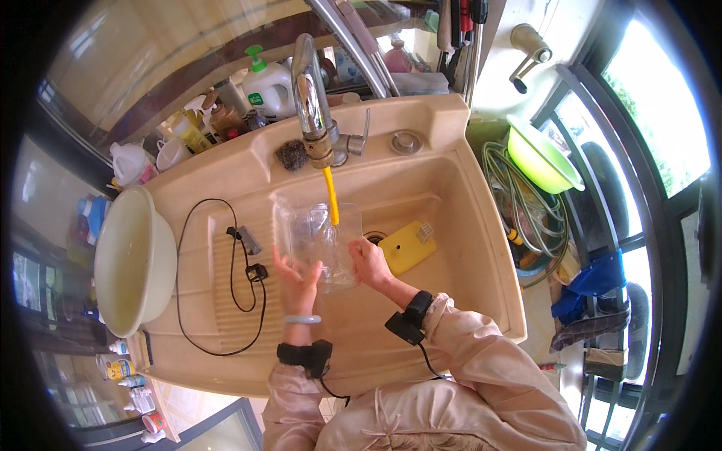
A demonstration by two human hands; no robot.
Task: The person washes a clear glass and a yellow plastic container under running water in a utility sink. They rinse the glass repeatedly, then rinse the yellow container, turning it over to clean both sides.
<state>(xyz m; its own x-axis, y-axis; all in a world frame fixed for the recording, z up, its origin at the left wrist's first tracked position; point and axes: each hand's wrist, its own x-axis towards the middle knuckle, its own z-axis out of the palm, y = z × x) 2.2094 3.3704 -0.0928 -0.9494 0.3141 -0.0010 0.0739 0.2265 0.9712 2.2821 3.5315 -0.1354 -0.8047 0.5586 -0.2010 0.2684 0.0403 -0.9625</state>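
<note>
A clear plastic container [302, 242] is in the laundry sink [468, 237], below the chrome faucet [310, 107] with its yellow outlet tube [331, 197]. Water appears to run from the tube into it. My left hand [296, 279] is at the container's near left side, thumb and fingers spread; whether the fingers bear its weight is not clear. My right hand [369, 262] is at the right side, its fingers curled at the container's edge. Just right of that hand, a yellow rectangular plastic piece [406, 248] lies beside the drain, partly hidden by the hand.
A looped black cable [180, 248] lies on the ribbed washboard [225, 304]. At left stands a large pale basin [135, 265]. A dark scouring pad [291, 155] sits by the faucet. Bottles line the back ledge. Right of the sink are a coiled hose [524, 225] and a green basin [541, 158].
</note>
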